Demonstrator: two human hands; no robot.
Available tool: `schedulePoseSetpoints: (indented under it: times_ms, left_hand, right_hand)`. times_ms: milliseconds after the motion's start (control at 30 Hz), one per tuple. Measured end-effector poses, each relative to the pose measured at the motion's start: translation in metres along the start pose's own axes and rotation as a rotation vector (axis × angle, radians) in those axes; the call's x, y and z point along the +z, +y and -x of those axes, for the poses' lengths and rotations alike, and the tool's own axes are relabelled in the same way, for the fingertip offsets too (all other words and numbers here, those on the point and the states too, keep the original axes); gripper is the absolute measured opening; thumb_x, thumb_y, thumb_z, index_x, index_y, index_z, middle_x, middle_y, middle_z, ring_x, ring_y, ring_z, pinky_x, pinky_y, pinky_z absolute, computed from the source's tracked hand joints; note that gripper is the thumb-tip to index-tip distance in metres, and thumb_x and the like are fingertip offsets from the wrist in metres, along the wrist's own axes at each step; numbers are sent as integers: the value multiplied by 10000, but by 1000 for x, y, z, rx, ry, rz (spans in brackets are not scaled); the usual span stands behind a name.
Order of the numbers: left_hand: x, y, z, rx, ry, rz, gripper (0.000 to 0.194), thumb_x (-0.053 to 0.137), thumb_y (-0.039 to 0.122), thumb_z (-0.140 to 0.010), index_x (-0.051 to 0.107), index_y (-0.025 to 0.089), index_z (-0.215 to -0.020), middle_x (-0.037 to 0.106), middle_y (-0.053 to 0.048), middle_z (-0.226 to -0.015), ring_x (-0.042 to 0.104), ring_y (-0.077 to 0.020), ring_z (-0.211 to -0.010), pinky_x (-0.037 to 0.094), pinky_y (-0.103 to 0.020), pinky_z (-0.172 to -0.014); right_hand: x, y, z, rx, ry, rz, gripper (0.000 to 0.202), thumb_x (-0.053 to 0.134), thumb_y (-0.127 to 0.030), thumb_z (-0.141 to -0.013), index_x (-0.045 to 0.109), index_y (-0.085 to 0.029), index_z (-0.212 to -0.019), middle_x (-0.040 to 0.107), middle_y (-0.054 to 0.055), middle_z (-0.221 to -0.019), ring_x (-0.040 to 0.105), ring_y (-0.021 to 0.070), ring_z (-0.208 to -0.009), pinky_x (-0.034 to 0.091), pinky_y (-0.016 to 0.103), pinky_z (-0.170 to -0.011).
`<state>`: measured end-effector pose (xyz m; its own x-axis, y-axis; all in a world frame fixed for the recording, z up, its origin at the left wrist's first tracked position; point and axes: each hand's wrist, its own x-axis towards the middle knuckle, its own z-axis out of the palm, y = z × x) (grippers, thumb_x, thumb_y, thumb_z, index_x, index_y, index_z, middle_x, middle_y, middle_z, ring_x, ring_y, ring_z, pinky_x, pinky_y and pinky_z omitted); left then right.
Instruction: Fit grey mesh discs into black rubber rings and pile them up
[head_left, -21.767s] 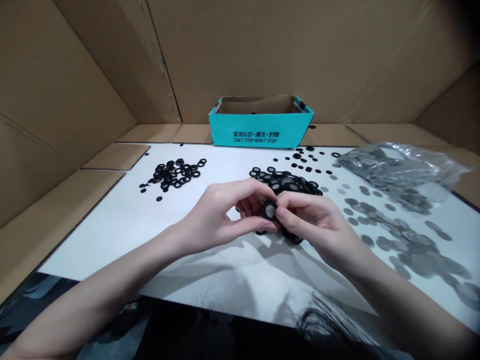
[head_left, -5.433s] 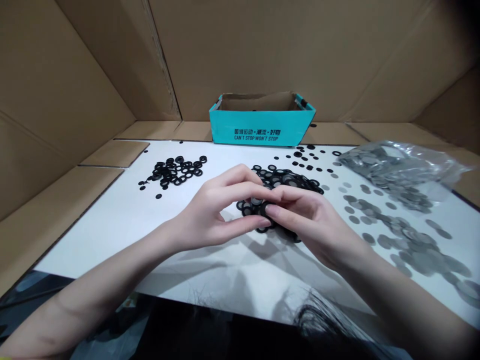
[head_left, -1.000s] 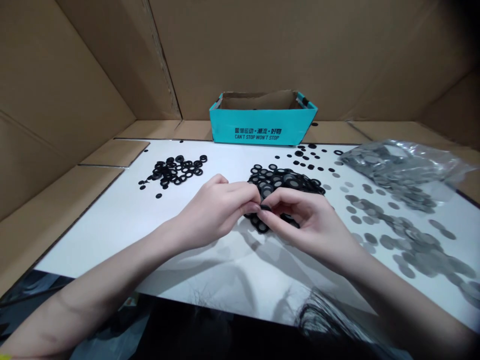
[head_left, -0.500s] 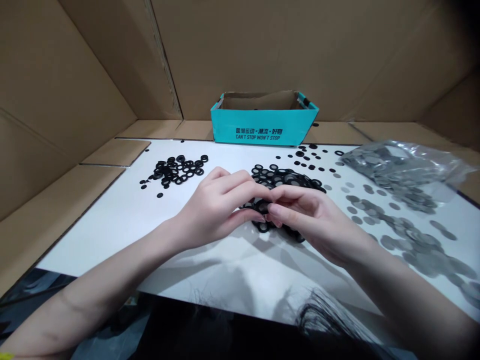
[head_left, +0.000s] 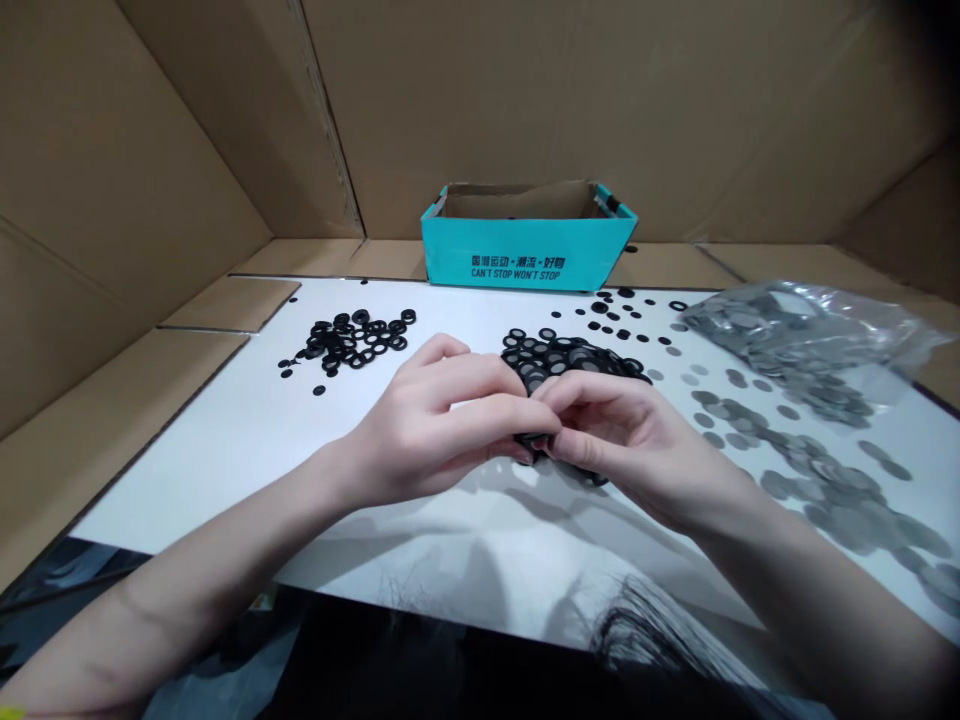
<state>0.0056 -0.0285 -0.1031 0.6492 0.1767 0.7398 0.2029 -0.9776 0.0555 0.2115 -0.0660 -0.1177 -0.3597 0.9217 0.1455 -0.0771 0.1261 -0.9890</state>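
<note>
Fingertips of my left hand (head_left: 442, 420) and my right hand (head_left: 630, 430) meet at the near side of a pile of black rings with grey discs (head_left: 577, 355). Between them is a small black ring (head_left: 531, 438), pinched by both hands and mostly covered by the fingers. Whether a disc sits inside that ring is hidden. To the left lies a smaller group of black rings (head_left: 352, 340), their centres looking open. Loose grey discs (head_left: 810, 450) are spread over the right side of the white table (head_left: 225, 440).
A turquoise box (head_left: 525, 255) stands at the back, against the cardboard wall (head_left: 600, 100). Several small black pieces (head_left: 613, 316) lie in front of it. At the right, a clear plastic bag (head_left: 810, 320) holds more grey discs. Cardboard walls close off both sides.
My left index finger has come down over the ring, and my right fingers have curled closer around it. The pile, box and bag have stayed put.
</note>
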Motion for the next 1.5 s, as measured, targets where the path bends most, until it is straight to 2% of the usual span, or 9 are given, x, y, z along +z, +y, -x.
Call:
schedulePoseSetpoints:
  times_ms: [100,300,533,867,967,1100,1233,1333,1500]
  left_hand:
    - [0,-1,0,46,28,6,81,595,227,-970,645,179,-1011,694,-15,-823,622,-90,-685,426,-273,-713]
    - [-2,2,0,86,8,28,177,629,295,-953,665,127,-998,699,-50,-833,631,-104,-698,448,-286,-718]
    - [-1,6,-1,99,9,-13,142,667,237,-924,676,122,-1007,704,-51,-804,613,-107,-665,453,-294,-699]
    - [0,3,3,71,54,4,160,672,267,-921,670,128,-1000,702,-49,-832,638,-118,-689,468,-295,-713]
    - [1,3,3,54,74,37,209,705,270,-896,659,118,-1031,707,-53,-833,650,-128,-711,467,-296,-719]
    - [-2,0,2,-28,70,109,344,748,383,-846,635,149,-1071,705,-38,-839,647,-137,-742,490,-279,-718]
    - [-5,-4,3,-136,67,156,191,660,284,-918,625,144,-1043,678,-52,-844,622,-146,-753,504,-278,-701]
    - [-4,-5,4,-201,33,160,97,627,206,-911,623,145,-986,662,-42,-807,599,-141,-718,497,-284,-686]
    - [-1,-7,5,-152,23,140,26,637,118,-900,628,142,-899,685,-36,-785,617,-133,-719,482,-269,-673]
  right_hand:
    - [1,0,-1,-35,-18,-39,152,830,-308,-743,722,-204,-771,709,11,-754,628,117,-684,508,212,-614]
    - [2,1,-2,-15,-20,-56,92,798,-269,-775,732,-208,-756,719,6,-751,649,108,-685,530,198,-627]
    - [7,3,-4,-43,102,15,149,818,-292,-749,710,-190,-732,702,4,-698,636,101,-622,527,191,-571]
    - [5,5,-2,-38,-58,-178,174,829,-217,-743,711,-212,-870,696,-26,-780,655,72,-639,533,155,-565]
    - [6,2,-2,-19,-43,-168,208,839,-180,-719,704,-217,-873,698,-26,-771,673,87,-639,555,176,-582]
    - [6,-1,-1,-43,-9,-95,243,847,-193,-703,704,-226,-897,746,11,-832,708,133,-742,585,217,-652]
    - [5,0,1,-29,23,-105,287,819,-195,-752,645,-254,-972,782,-1,-859,705,110,-698,579,202,-644]
    - [6,1,2,-48,69,-97,277,807,-183,-762,594,-253,-925,785,-16,-834,715,97,-683,583,179,-647]
    - [12,1,2,-212,233,191,215,773,-137,-755,599,-228,-842,716,-22,-768,731,120,-726,600,190,-680]
